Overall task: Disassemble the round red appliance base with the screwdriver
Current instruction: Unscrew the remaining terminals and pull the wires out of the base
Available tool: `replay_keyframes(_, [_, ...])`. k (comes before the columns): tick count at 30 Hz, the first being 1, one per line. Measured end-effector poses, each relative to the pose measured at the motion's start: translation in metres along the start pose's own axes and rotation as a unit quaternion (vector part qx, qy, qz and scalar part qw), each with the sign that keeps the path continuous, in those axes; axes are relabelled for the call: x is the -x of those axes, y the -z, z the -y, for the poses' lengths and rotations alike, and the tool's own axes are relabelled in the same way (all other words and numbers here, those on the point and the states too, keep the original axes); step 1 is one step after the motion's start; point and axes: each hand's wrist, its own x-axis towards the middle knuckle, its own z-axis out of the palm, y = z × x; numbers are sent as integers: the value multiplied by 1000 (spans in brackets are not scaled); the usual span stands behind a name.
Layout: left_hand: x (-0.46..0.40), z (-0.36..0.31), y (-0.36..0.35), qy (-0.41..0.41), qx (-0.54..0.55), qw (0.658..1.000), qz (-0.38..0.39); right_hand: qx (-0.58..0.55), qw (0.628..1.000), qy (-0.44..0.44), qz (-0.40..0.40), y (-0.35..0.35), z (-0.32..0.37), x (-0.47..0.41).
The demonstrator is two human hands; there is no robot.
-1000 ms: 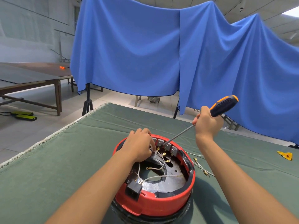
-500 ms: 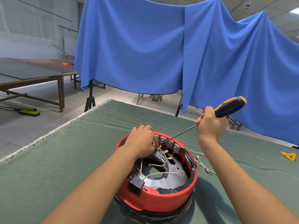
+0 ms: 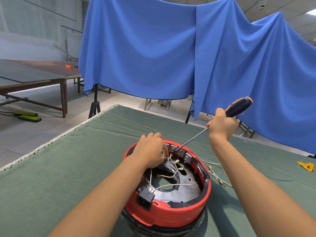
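Red plastic, the appliance base (image 3: 171,214) sits on the green cloth (image 3: 68,168); the left hand (image 3: 150,151) pinches white wires (image 3: 166,159) inside, the right hand (image 3: 222,124) grips the screwdriver (image 3: 237,105), tip at the rear terminal blocks (image 3: 181,152); next likely prying 1 connector loose, needing steady pressure.

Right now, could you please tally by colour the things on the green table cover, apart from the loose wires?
Red: 1, the appliance base, where the left hand pinches a wire
Orange and black: 1, the screwdriver gripped by the right hand, tip inside the base
Yellow: 1, a small flat piece lying far right
Total: 3
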Motion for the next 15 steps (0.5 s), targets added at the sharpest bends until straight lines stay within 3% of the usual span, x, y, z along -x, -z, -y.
replay_keyframes(6, [1,-1,0,4,-2,1000,1,-2,1000,-19,3,4,2,3])
replay_keyframes(15, [0,0,-1,6,0,1000,-1,-73,995,38,51,31,1,31])
